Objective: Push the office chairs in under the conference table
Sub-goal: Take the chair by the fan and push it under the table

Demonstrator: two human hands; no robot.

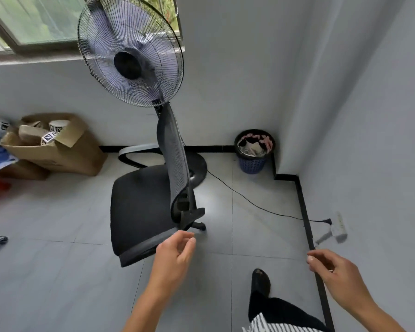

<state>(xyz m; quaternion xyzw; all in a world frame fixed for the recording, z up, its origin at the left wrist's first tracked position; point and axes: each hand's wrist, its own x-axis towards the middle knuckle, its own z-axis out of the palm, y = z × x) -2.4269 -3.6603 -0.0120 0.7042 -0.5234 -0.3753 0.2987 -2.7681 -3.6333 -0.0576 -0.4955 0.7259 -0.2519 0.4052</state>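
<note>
head view: a black chair (141, 207) stands at centre on the grey floor (46, 271), seen side-on, its mesh back (174, 156) rising toward 12 o'clock and its near armrest (149, 246) pointing toward 7 o'clock. the left hand (175, 252) sits at 6 o'clock, fingers loosely curled and holding nothing, fingertips just beside the armrest's end; contact i cannot tell. the right hand (333, 271) hangs at 4 o'clock, half curled, empty, well apart from the chair. a fan (130, 51) stands behind the back at 12 o'clock. a bin (254, 152) sits at 2 o'clock in the corner, a box (55, 149) at 10 o'clock. no table shows.
</note>
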